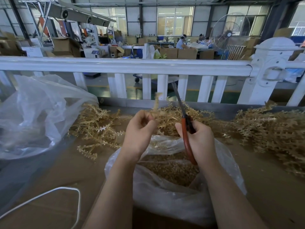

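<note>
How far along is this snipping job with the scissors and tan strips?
Done: the bag under the hands holds many cut bits. In hand: the left hand pinches one strip, the right hand grips the scissors. Left: a dense pile at the right looks uncut, so plenty probably remains.

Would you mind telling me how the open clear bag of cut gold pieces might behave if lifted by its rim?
The clear bag looks thin and crumpled, so it would probably sag and fold. Its mouth gapes open, so the small gold pieces could spill if it tips.
</note>
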Tool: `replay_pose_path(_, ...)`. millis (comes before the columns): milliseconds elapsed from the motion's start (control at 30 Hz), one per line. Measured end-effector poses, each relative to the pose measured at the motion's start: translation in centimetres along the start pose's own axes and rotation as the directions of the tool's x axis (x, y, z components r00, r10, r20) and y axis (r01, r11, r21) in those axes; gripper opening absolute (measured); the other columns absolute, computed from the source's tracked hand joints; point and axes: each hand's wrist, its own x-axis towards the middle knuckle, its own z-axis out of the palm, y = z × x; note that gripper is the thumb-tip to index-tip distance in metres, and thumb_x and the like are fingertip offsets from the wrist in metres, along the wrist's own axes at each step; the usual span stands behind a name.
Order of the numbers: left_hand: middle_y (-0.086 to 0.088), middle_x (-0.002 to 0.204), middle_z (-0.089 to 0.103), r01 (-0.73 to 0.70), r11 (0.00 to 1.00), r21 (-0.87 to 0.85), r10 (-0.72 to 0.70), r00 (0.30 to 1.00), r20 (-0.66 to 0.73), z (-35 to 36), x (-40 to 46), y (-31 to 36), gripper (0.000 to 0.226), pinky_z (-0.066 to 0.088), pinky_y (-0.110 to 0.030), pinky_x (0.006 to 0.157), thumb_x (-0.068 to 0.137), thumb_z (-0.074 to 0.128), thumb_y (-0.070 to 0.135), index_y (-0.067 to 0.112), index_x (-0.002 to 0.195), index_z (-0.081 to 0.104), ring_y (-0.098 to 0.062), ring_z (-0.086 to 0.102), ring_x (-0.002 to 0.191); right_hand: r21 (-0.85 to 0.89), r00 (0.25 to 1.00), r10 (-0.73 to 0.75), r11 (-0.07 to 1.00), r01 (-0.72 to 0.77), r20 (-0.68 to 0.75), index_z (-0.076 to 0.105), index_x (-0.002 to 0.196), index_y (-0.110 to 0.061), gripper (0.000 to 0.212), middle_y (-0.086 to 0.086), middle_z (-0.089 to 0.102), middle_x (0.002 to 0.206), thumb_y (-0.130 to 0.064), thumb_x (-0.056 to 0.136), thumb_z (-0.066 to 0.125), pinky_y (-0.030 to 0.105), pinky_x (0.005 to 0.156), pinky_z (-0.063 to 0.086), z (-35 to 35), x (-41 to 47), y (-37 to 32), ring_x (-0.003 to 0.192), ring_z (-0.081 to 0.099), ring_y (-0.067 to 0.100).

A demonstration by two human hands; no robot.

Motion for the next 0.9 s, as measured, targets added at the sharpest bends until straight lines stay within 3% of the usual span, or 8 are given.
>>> replay_pose_path(67, 0.005, 0.074, 0.057, -0.072, 0.992, 0.105, 0.072, 0.997, 0.007, 0.1, -0.1, -0.1, 0.015, 0.046, -0.03, 0.07, 0.078, 0.061, 0.022, 0.01, 0.078, 0.052, -0.012, 0.052, 0.07, 0.156, 0.998, 0.031, 0.987, -0.039, 0.051, 0.065, 0.067, -0.019, 0.028, -0.004, 0.064, 0.055, -0.035, 0.09, 0.072, 0.012, 0.052, 0.044, -0.2, 0.0, -0.2, 0.049, 0.057, 0.007)
replay_pose_path(133, 0.008, 0.073, 0.055, -0.151, 0.955, 0.256, 0.156, 0.988, 0.0, 0.3, -0.2, 0.0, 0.012, 0.045, -0.038, 0.071, 0.078, 0.062, 0.02, 0.016, 0.076, 0.051, -0.015, 0.05, 0.071, 0.283, 0.995, 0.049, 0.956, -0.071, 0.085, 0.068, 0.072, -0.008, 0.028, -0.001, 0.061, 0.055, -0.028, 0.092, 0.07, 0.017, 0.057, 0.047, -0.4, 0.0, -0.4, 0.051, 0.056, 0.011)
replay_pose_path(233, 0.007, 0.079, 0.054, -0.303, 0.792, 0.529, 0.341, 0.94, 0.027, 0.4, -0.3, 0.0, 0.011, 0.043, -0.043, 0.074, 0.077, 0.06, 0.02, 0.021, 0.076, 0.049, -0.021, 0.049, 0.08, 0.518, 0.986, 0.1, 0.841, -0.154, 0.131, 0.068, 0.084, 0.001, 0.024, 0.01, 0.062, 0.064, -0.02, 0.094, 0.067, 0.012, 0.047, 0.042, -0.7, 0.0, -1.0, 0.042, 0.051, 0.004)
replay_pose_path(300, 0.007, 0.081, 0.054, -0.358, 0.717, 0.598, 0.416, 0.908, 0.045, 0.5, -0.3, 0.1, 0.01, 0.042, -0.043, 0.076, 0.075, 0.061, 0.018, 0.02, 0.078, 0.052, -0.023, 0.05, 0.081, 0.62, 0.983, 0.095, 0.765, -0.172, 0.156, 0.066, 0.086, 0.003, 0.03, 0.014, 0.061, 0.069, -0.027, 0.089, 0.068, 0.014, 0.04, 0.037, -0.9, 0.0, -1.2, 0.037, 0.045, 0.003)
replay_pose_path(433, 0.002, 0.087, 0.059, -0.398, 0.636, 0.661, 0.509, 0.86, 0.029, 0.5, -0.4, 0.0, 0.007, 0.04, -0.04, 0.074, 0.075, 0.064, 0.016, 0.016, 0.08, 0.059, -0.025, 0.052, 0.084, 0.642, 0.986, 0.036, 0.755, -0.133, 0.162, 0.065, 0.087, 0.004, 0.045, 0.016, 0.064, 0.075, -0.042, 0.085, 0.064, 0.026, 0.039, 0.025, -1.1, 0.1, -1.0, 0.037, 0.032, 0.01)
replay_pose_path(567, 0.004, 0.092, 0.059, -0.428, 0.593, 0.682, 0.564, 0.825, 0.028, 0.2, -0.2, -0.3, 0.007, 0.033, -0.035, 0.075, 0.076, 0.063, 0.017, 0.018, 0.081, 0.06, -0.021, 0.049, 0.087, 0.674, 0.988, 0.046, 0.726, -0.136, 0.15, 0.069, 0.084, -0.005, 0.046, 0.014, 0.068, 0.08, -0.051, 0.084, 0.068, 0.023, 0.038, 0.026, -1.3, 0.2, -0.9, 0.037, 0.032, 0.009)
replay_pose_path(900, 0.001, 0.093, 0.059, -0.447, 0.546, 0.709, 0.612, 0.79, 0.027, -0.1, -0.2, -0.4, 0.015, 0.034, -0.035, 0.075, 0.075, 0.074, 0.011, 0.016, 0.084, 0.063, -0.023, 0.05, 0.089, 0.632, 0.977, 0.016, 0.76, -0.151, 0.214, 0.067, 0.094, 0.001, 0.048, 0.012, 0.07, 0.082, -0.045, 0.083, 0.072, 0.022, 0.039, 0.029, -1.7, 0.3, -0.9, 0.039, 0.034, 0.009)
